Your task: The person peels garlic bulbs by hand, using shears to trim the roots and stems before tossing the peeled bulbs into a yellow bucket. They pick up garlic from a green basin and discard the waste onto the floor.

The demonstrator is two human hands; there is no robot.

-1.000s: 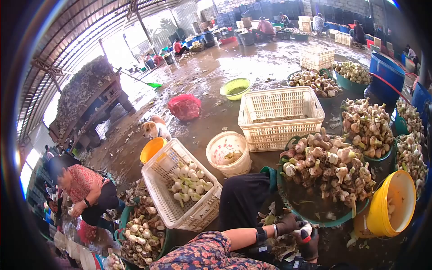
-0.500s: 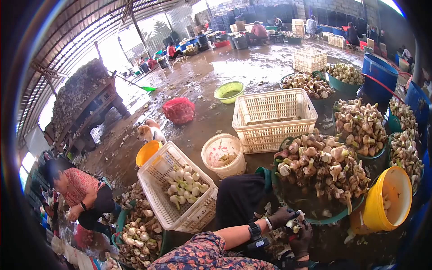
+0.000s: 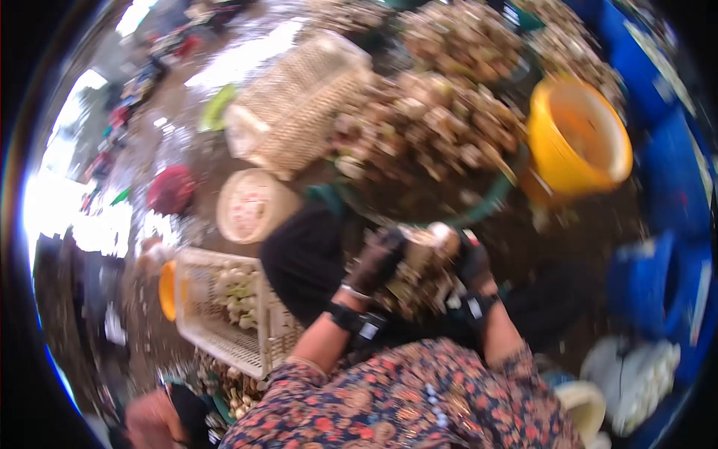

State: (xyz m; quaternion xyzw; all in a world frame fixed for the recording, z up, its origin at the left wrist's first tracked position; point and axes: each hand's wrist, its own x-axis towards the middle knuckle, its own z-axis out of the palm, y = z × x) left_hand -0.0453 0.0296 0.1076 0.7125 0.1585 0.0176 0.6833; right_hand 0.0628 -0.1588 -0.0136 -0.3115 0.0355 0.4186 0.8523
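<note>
The view had swung downward, and the pale bulb now sat over the lap, gripped between the gloved left hand and right hand. The heaped green basin stood just beyond, with a yellow bucket beside it and a white crate at left, all blurred.

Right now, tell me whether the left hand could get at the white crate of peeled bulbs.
Probably yes. The white crate lies open-topped beside the left forearm, with nothing over it that the blurred picture shows. But the left hand is busy gripping a pale bulb that the right hand also touches.
</note>
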